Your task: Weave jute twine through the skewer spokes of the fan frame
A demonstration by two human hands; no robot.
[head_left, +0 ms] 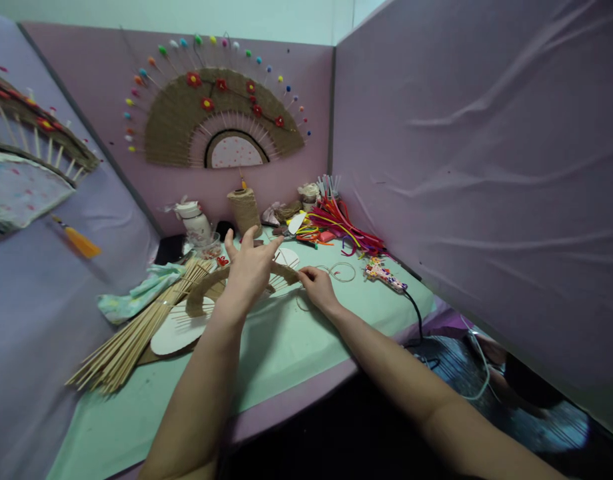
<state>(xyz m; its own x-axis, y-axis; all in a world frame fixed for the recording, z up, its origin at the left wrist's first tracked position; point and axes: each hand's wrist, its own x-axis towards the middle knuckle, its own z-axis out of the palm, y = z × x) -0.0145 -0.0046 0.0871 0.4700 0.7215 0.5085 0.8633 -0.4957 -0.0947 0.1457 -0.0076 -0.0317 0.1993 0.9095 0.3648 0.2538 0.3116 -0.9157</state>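
A brown arched fan frame with thin sticks stands over the green tabletop. My left hand is over its middle, fingers spread upward; its palm side and whatever it may touch there are hidden. At the arch's right end, my right hand pinches the brown edge between thumb and fingers. Thin twine lies in loops on the table just right of that hand. White rounded pieces lie below the arch's left part, with sticks across one of them.
Bamboo sticks and a patterned cloth lie left. Behind stand a white bottle and a twine spool. Colourful pipe cleaners and a corded glue gun are right. A decorated fan hangs on the back partition.
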